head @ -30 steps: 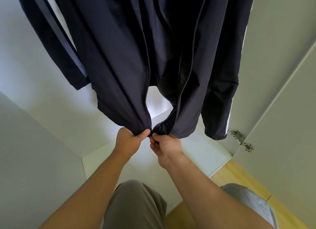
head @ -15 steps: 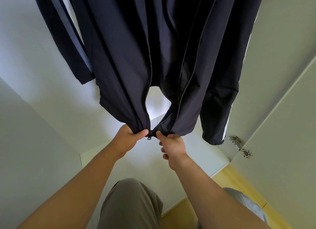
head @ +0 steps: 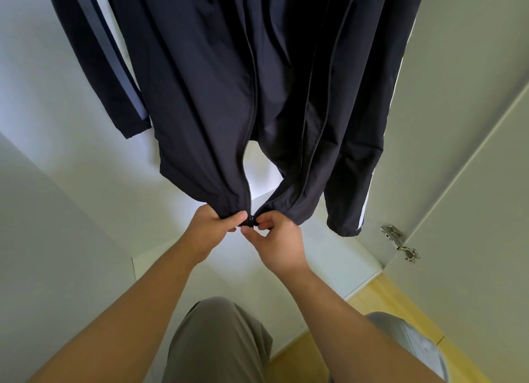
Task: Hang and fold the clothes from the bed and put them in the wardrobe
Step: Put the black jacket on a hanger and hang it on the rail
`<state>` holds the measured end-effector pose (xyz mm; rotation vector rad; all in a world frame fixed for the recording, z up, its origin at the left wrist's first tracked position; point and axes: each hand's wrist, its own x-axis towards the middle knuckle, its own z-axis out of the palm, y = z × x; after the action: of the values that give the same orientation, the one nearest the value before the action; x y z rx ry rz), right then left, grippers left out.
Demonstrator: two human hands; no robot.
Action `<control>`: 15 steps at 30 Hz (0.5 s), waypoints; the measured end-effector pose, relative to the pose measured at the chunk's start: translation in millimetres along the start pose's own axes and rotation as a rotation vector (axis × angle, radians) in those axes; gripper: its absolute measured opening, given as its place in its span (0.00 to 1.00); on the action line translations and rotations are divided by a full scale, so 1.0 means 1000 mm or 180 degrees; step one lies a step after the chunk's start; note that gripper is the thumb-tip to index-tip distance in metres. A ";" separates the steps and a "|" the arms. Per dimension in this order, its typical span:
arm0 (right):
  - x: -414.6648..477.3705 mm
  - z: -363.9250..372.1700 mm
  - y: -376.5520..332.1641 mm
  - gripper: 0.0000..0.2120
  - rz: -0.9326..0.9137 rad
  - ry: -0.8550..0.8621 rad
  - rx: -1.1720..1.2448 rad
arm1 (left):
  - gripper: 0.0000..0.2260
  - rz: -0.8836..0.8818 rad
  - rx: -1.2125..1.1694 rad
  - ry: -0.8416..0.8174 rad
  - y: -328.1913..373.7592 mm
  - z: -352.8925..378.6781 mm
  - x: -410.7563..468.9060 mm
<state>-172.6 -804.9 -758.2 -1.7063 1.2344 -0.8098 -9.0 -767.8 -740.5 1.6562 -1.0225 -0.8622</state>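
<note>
A dark navy zip jacket (head: 206, 96) with pale stripes down its sleeves hangs inside the white wardrobe (head: 71, 168); its top and hanger are out of frame. Its front is unzipped above the hem. My left hand (head: 211, 231) grips the bottom hem of the left front panel. My right hand (head: 277, 242) pinches the zipper slider (head: 251, 221) at the bottom of the right panel. The two hem corners meet between my hands.
The wardrobe's white floor panel (head: 329, 256) lies below the jacket. An open wardrobe door (head: 472, 182) with a metal hinge (head: 399, 241) stands at the right. Wooden flooring (head: 386, 305) and my grey-trousered legs (head: 217, 342) are below.
The hem and both hands have shifted slightly. My right hand moved from the panel's hem to pinching the zipper slider, and the two hem corners have come together.
</note>
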 end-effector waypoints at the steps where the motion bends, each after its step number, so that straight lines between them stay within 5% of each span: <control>1: 0.000 0.001 0.000 0.13 -0.0107 0.0063 -0.0162 | 0.06 -0.0013 0.0007 -0.0011 0.000 0.000 0.000; 10: 0.010 -0.005 -0.009 0.13 -0.0382 -0.0421 -0.1219 | 0.04 0.0068 0.0268 -0.0143 0.000 0.001 0.001; 15: 0.017 -0.012 -0.030 0.15 0.0830 -0.1243 0.0153 | 0.04 0.0121 0.0587 -0.0083 -0.006 -0.002 -0.001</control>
<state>-165.8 -819.8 -726.1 -1.5328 1.1226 -0.3278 -6.5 -765.0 -745.9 1.7766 -1.1772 -0.7855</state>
